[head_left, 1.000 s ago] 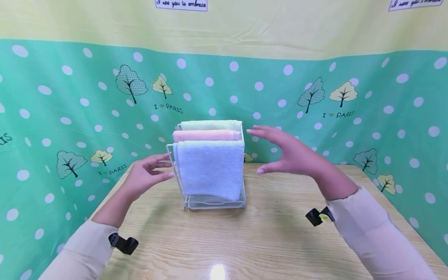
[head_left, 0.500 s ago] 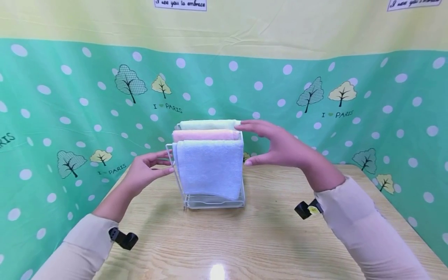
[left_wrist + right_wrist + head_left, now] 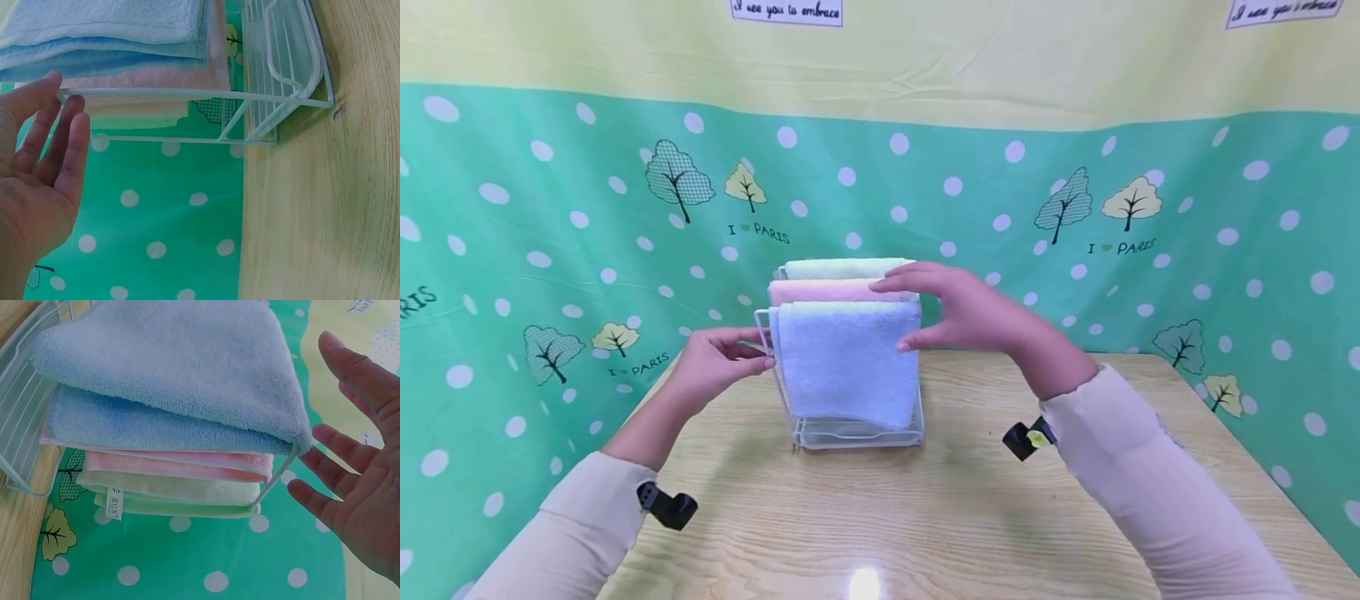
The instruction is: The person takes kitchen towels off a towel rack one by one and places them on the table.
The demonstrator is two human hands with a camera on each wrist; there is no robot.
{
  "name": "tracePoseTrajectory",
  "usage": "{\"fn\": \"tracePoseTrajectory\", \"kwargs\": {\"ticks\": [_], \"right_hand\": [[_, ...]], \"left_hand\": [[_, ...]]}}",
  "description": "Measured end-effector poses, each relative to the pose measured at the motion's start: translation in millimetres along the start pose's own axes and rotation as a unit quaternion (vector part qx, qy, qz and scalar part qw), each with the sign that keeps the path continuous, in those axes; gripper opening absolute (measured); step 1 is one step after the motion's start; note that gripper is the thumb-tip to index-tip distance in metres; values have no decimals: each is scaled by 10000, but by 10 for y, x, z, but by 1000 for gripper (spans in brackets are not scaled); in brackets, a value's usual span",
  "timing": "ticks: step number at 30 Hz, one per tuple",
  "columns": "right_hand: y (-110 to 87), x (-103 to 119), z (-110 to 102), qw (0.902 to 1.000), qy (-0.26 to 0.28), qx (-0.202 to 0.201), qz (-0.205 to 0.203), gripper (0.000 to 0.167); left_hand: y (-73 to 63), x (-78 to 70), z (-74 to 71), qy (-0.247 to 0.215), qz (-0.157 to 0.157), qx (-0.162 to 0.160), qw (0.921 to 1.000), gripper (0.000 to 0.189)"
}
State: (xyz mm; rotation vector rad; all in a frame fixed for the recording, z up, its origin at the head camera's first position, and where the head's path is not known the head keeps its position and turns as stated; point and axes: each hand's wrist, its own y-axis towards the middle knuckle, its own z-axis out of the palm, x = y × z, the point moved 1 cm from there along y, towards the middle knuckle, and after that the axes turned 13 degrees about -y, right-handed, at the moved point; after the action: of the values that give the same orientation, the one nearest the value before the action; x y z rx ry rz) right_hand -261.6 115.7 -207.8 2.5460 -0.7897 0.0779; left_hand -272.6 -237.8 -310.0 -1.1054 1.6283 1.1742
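Observation:
A white wire towel rack (image 3: 857,437) stands on the table, with a blue towel (image 3: 850,358) hung over its front bar. Behind it hang a pink towel (image 3: 823,290) and a pale green towel (image 3: 835,268). My left hand (image 3: 718,362) holds the rack's left side post, thumb in front and fingers behind, as the left wrist view shows. My right hand (image 3: 970,312) hovers at the rack's upper right, fingers spread beside the towels' edges. In the right wrist view the right hand (image 3: 365,469) holds nothing; whether a fingertip touches the rack is unclear.
The wooden table (image 3: 880,517) extends around the rack. A green and yellow printed cloth (image 3: 970,208) hangs behind and at both sides. Black wrist cameras are strapped to both sleeves. A white label (image 3: 114,503) sticks out of the green towel.
My right hand has moved left, from apart from the rack to over the towels' right edges. The left hand stays at the side post, and the rack and towels keep their places.

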Motion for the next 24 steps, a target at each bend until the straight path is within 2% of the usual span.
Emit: {"fn": "tracePoseTrajectory", "kwargs": {"ticks": [7, 24], "right_hand": [[110, 19, 44, 9998, 143, 128, 92, 65], [290, 83, 104, 9975, 122, 297, 627, 60]], "left_hand": [[4, -23, 5, 101, -78, 2, 9999, 37], [30, -17, 13, -269, -3, 36, 9996, 32]]}}
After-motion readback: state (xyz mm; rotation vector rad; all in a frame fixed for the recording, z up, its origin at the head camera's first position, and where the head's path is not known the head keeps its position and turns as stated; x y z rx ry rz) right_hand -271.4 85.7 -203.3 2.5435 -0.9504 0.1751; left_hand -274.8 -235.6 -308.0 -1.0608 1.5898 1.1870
